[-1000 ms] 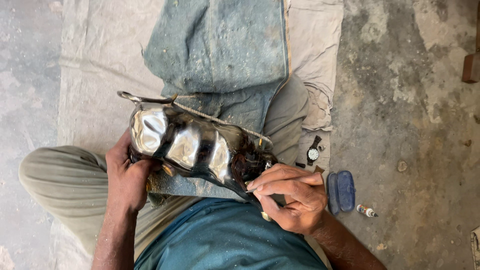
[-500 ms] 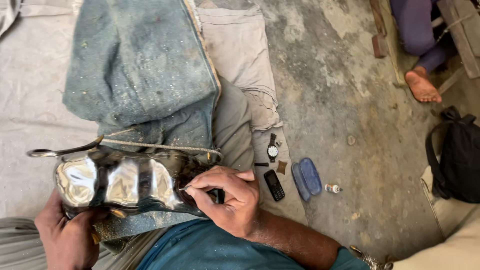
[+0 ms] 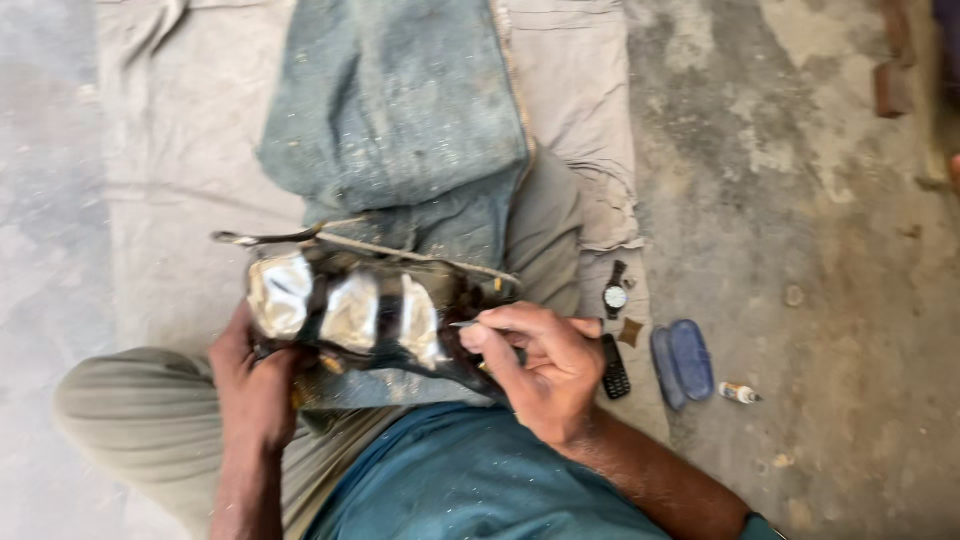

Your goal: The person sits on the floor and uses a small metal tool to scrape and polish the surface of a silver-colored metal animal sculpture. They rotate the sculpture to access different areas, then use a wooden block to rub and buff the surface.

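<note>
The left hand (image 3: pixel 250 385) is closed around the near left end of a dark, dented metal piece (image 3: pixel 360 315) with three shiny hammered patches, which rests across the person's lap. The right hand (image 3: pixel 545 365) is closed in a pinch on a thin pointed tool (image 3: pixel 468 323), whose tip touches the metal piece at its right end, just left of the fingers. A thin metal rod (image 3: pixel 270 238) juts out from the far left edge of the piece, beyond the left hand. Under and beyond both hands a worn blue-grey cloth (image 3: pixel 400 110) covers the outstretched leg, and below that a pale sheet (image 3: pixel 170 170) is spread on the concrete floor (image 3: pixel 820 200). Just right of the right hand lies a small black phone (image 3: pixel 614 368); slightly beyond it is a wristwatch (image 3: pixel 615 294), and further right are a blue oval case (image 3: pixel 683 362) and a tiny white bottle (image 3: pixel 738 393), both on the floor.
</note>
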